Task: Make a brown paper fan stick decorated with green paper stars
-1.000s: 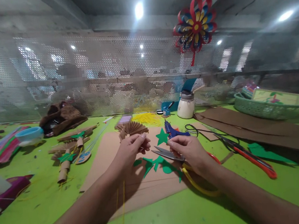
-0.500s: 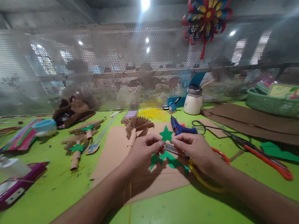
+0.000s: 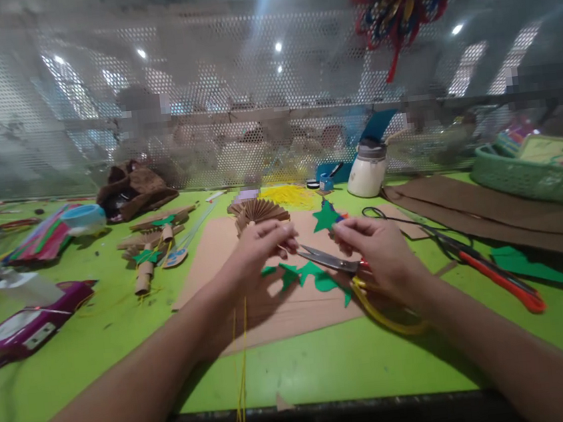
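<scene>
A small green star (image 3: 325, 216) is pinched by its lower right edge between the thumb and fingers of my right hand (image 3: 380, 247). Scissors (image 3: 329, 258) with a yellow and red handle lie just below that hand, blades pointing left; whether its other fingers hold them I cannot tell. My left hand (image 3: 260, 247) has thumb and fingertips together near the scissors' tip, apart from the star; anything between them is too small to name. Green cut scraps (image 3: 313, 276) lie on brown cardboard (image 3: 207, 272) beneath. A pleated brown paper fan (image 3: 260, 212) sits behind my left hand.
Fan pieces on a tube (image 3: 144, 278) with a green star lie left, beyond a purple power strip (image 3: 36, 324). A white jar (image 3: 367, 174) stands behind. A red-handled tool (image 3: 500, 280), brown sheets (image 3: 442, 204) and a green basket (image 3: 524, 175) are right.
My left hand has let go of the star and drawn away to the left. My right hand has carried the star right and tilted it. The view has tipped down.
</scene>
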### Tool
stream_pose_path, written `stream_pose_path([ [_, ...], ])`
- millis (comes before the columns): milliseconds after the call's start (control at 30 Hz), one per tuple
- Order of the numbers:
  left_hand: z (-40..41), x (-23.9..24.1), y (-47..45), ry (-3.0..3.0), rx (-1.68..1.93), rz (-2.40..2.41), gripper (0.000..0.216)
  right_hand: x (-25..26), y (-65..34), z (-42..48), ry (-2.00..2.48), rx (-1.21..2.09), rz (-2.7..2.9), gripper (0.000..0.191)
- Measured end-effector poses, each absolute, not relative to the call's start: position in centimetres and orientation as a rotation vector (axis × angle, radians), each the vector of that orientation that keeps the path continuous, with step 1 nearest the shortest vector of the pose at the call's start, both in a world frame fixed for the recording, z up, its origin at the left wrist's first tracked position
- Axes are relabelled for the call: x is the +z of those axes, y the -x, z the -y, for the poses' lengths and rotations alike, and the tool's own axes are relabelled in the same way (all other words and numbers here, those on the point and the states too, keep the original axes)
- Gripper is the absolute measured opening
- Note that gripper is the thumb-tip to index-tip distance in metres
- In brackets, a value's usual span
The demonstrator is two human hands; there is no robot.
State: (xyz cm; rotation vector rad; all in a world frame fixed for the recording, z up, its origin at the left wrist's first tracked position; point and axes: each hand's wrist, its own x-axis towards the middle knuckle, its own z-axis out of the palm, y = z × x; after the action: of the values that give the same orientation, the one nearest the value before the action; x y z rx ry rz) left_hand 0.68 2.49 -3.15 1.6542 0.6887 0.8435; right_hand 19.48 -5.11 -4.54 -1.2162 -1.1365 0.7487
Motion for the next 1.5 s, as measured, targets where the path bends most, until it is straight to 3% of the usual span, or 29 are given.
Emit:
stream_pose_path([
  [133,-5.0,-1.7,0.8,-1.892,1.043,-1.04,0.027,-4.3,-21.6,4.0,1.15,0.661,1.061,0.021],
  [233,-6.2,-1.4,1.6,-2.298,0.79,-1.281,0.029,-4.4,-22.5,3.6,1.138,0.659,1.026,0.02],
  [367,-6.5,-1.6,1.8,-2.585,0.518,-1.231,0.028,-4.3,-22.4,3.8,1.158,0.608,1.087,0.019],
  [600,-9.5,-0.4,5.8,-2.163,1.139,-1.673,0.034,-4.2,-21.4,4.2,1.245,0.665,1.152,0.024],
  [733,-11.6,-0.8,8.4,-2.002,1.213,-1.757,0.034,-4.6,-21.3,4.0,1.274,0.721,1.188,0.028],
  [1100,-9.7,-1.6,5.2,-2.157,0.978,-1.687,0.042,-4.5,-21.7,3.7,1.283,0.72,1.141,0.033],
  [1267,-9.7,-0.8,6.2,-2.235,0.506,-1.656,0.046,-5.4,-20.6,4.0,1.318,0.8,1.218,0.03],
  [1367,-9.6,-1.2,6.6,-2.221,0.321,-1.594,0.042,-5.8,-19.3,4.6,1.35,0.922,1.361,0.026],
  [1500,-9.0,-2.9,6.1,-2.175,0.343,-1.528,0.029,-5.9,-17.6,5.5,1.399,1.043,1.532,0.018],
])
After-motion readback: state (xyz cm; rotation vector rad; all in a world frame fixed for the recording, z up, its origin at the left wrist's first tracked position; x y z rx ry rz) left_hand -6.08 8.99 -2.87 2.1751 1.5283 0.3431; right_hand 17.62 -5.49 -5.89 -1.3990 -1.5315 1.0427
